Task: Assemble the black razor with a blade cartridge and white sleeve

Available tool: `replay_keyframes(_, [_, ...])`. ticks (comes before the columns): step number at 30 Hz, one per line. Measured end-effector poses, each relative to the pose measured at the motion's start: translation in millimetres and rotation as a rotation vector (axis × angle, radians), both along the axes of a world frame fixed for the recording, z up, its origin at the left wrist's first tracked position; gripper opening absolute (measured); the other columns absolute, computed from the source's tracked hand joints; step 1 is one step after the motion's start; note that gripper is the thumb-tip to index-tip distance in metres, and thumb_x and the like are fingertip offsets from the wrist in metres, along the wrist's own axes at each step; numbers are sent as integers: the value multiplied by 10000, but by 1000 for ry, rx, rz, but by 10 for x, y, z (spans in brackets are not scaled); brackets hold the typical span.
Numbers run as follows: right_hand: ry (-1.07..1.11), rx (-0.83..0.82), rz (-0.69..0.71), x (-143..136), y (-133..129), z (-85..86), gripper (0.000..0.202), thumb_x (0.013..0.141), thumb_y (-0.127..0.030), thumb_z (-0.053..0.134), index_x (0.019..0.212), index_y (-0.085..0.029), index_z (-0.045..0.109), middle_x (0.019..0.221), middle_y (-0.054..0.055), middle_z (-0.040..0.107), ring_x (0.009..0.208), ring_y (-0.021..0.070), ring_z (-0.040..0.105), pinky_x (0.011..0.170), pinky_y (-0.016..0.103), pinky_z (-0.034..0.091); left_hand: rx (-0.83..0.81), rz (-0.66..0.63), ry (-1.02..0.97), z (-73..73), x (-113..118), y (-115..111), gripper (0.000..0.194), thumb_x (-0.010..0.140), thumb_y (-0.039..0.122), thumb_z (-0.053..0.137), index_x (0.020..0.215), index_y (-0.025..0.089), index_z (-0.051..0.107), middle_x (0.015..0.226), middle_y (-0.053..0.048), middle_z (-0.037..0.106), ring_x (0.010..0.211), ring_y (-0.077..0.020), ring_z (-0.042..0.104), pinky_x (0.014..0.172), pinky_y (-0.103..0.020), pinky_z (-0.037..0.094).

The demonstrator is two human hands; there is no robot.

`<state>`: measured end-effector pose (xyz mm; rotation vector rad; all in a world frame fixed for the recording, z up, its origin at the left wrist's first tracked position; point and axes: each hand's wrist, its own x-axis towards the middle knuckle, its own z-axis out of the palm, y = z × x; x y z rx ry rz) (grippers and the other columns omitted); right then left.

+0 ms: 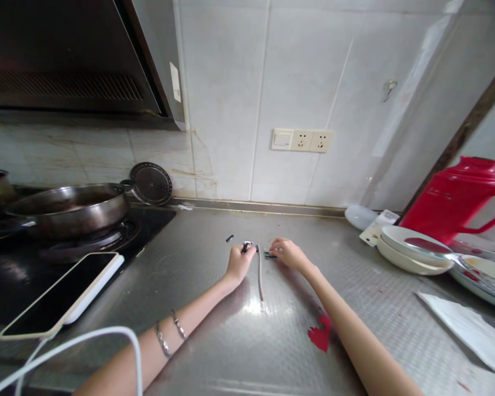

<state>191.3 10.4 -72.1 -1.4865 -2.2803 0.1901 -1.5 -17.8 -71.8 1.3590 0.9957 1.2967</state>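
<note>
White charging cable loops nearest, running toward the phone that overhangs the stove edge; a careless elbow could drag it off. Farther out on the steel table, the left hand has its grip closed on a small dark part beside a grey strap, while the right hand pinches a tiny dark piece. 1 loose bit could roll away if nudged.

A dark pan sits on the stove beside a phone, while a red thermos stands behind stacked white bowls.
</note>
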Motion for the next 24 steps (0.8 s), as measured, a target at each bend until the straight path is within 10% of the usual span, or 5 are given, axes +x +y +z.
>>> replay_keyframes(24, [322, 69, 45, -22, 10, 126, 230, 806, -305, 491, 823, -167, 674, 867, 81, 670, 800, 180, 601, 711, 286, 465, 26, 96, -4, 51, -51, 14, 325, 661, 395, 595, 514, 176, 405, 391, 87, 292, 385, -53, 287, 423, -206, 197])
